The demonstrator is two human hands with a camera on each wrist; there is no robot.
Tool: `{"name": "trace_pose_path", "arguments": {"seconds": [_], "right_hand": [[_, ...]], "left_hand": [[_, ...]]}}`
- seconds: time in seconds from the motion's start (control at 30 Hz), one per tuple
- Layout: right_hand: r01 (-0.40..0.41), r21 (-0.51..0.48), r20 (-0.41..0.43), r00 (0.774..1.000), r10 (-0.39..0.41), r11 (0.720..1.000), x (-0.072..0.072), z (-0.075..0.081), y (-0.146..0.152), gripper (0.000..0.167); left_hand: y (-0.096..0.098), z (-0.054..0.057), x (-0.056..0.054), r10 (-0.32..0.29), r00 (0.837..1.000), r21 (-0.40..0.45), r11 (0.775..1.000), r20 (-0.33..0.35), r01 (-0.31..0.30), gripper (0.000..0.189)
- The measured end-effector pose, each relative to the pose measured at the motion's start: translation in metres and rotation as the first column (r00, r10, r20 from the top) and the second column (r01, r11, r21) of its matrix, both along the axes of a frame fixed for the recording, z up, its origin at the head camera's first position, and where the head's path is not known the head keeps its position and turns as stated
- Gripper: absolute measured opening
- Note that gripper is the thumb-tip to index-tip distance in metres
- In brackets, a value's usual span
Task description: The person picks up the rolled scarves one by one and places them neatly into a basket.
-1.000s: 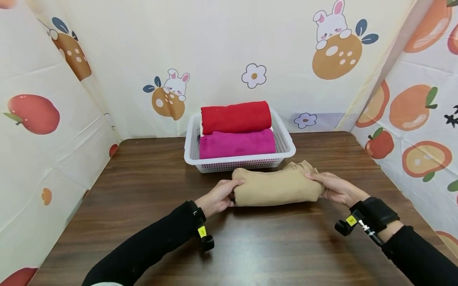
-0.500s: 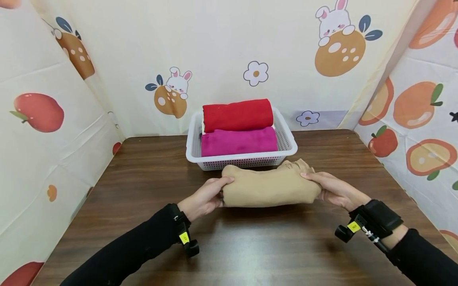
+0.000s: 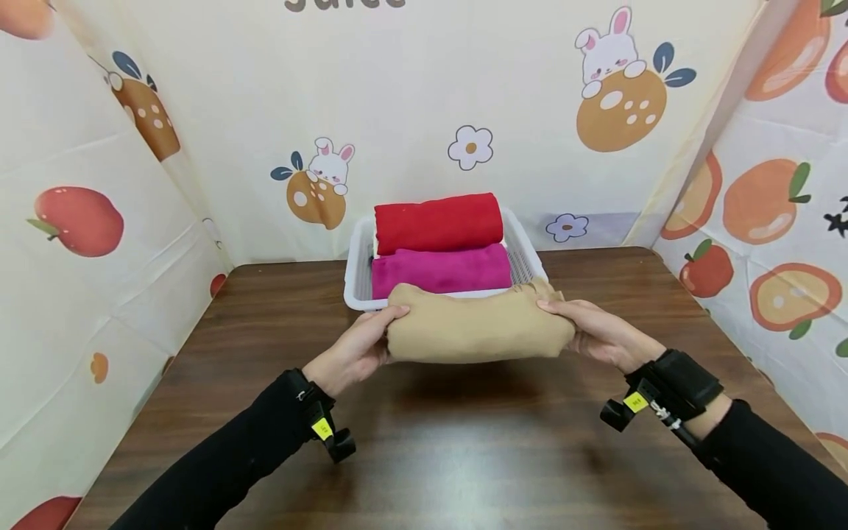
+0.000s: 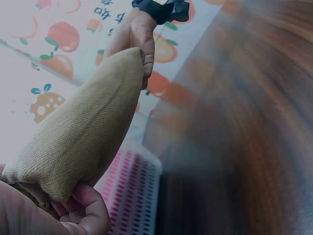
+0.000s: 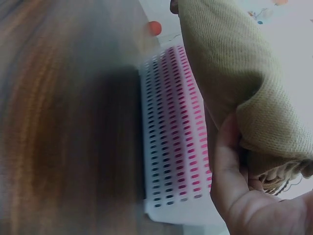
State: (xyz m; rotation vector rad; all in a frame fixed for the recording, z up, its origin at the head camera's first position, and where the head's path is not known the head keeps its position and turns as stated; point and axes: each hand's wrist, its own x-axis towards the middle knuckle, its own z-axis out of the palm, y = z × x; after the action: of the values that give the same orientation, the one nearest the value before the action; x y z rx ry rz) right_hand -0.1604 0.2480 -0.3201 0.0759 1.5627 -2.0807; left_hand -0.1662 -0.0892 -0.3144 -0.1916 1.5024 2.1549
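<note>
A beige cloth (image 3: 473,327), folded into a thick roll, hangs level above the table in front of the basket. My left hand (image 3: 354,350) grips its left end, thumb on top and fingers beneath. The right end is held the same way by my right hand (image 3: 606,335). In the right wrist view, the gathered end of the cloth (image 5: 264,98) shows loose threads by the palm. Just behind it is a white perforated basket (image 3: 358,276), its front wall mostly hidden by the roll. A red folded cloth (image 3: 437,223) and a magenta one (image 3: 440,270) lie inside.
The brown wooden table (image 3: 450,456) spreads out below both hands. Printed curtains (image 3: 411,96) with fruit and rabbits stand along the back and both sides, close behind the basket.
Both hands have lifted the beige cloth and carried it left and toward the basket. It now overlaps the basket's front in the head view, and its shadow lies apart below.
</note>
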Motion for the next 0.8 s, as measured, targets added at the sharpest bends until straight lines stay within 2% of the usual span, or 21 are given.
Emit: {"name": "trace_pose_path", "arguments": {"seconds": [0.13,0.27,0.43,0.8], "right_hand": [[0.011,0.022,-0.038,0.999,-0.011,1.0,-0.01,0.008,-0.005,0.02],[0.022,0.024,-0.039,0.999,-0.021,0.999,-0.021,0.013,-0.009,0.019],[0.023,0.032,-0.029,0.999,-0.022,0.999,-0.035,0.011,-0.015,0.02],[0.06,0.044,-0.033,0.998,-0.058,0.997,-0.079,0.013,-0.026,0.017]], "left_hand": [[-0.004,0.005,-0.005,0.04,0.999,0.01,0.999,-0.014,-0.04,0.011],[-0.007,0.008,-0.011,0.07,0.997,0.001,0.998,-0.032,-0.07,0.012],[-0.01,0.007,-0.02,0.09,0.995,-0.024,0.996,-0.048,-0.091,0.017],[-0.012,0.012,-0.047,0.203,0.979,-0.079,0.976,-0.03,-0.205,0.011]]}}
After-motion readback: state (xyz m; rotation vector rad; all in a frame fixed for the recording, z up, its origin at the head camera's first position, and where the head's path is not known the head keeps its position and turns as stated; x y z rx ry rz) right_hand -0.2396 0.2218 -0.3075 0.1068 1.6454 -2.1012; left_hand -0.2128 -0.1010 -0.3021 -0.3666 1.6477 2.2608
